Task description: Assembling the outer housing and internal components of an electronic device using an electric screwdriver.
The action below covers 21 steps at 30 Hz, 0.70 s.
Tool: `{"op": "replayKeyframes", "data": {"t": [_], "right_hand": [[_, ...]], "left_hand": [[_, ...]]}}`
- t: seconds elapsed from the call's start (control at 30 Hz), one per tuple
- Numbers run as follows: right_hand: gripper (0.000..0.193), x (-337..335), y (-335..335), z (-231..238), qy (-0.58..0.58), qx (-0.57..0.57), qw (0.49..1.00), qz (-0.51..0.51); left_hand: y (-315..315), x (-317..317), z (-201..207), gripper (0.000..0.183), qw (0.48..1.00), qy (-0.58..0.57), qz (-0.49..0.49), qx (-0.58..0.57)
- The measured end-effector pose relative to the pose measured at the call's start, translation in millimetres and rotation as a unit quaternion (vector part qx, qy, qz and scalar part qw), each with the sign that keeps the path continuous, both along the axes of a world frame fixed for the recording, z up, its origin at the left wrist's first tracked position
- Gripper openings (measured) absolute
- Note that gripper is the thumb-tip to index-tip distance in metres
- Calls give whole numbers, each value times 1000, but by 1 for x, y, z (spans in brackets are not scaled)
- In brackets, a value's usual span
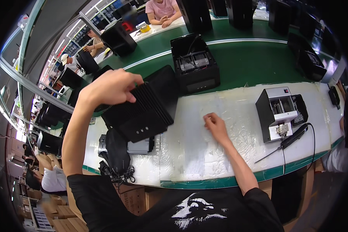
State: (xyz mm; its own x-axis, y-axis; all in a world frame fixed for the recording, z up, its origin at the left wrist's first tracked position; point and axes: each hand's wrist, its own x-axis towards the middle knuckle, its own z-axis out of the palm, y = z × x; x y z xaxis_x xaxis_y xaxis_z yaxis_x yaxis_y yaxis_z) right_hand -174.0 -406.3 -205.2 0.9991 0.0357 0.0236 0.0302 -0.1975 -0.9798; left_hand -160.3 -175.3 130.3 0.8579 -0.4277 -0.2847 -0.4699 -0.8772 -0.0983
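My left hand (114,88) is raised at the left of the bench, its fingers closed over the upper edge of a black finned panel (137,116). The panel is tilted, and a few small round holes show near its lower edge. Behind it leans another dark, flat piece (163,87), partly covered; whether the two are joined I cannot tell. Over the film-covered bench top my right hand (216,127) hovers or rests with its fingers curled together. Anything between those fingertips is too small or hidden to make out.
An open black case (195,63) stands on the green conveyor (245,62). At right are a screw-feeder machine (278,112) and a corded electric screwdriver (294,137). A black bag (117,152), grey box (140,147) and cables lie at left. Co-workers sit across the line.
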Motion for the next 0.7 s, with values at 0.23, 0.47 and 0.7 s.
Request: {"op": "replayKeyframes", "data": {"t": [0.23,0.47,0.7], "right_hand": [[68,-45,53,63,297,420,835,197],[47,-98,25,-10,285,462,836,84],[53,-124,-35,0,177,257,947,82]], "left_hand": [[-47,-67,-36,30,980,-16,-188,61],[-60,-138,-120,13,966,37,-232,-111],[-87,-171,-191,40,934,14,-229,-274]]}}
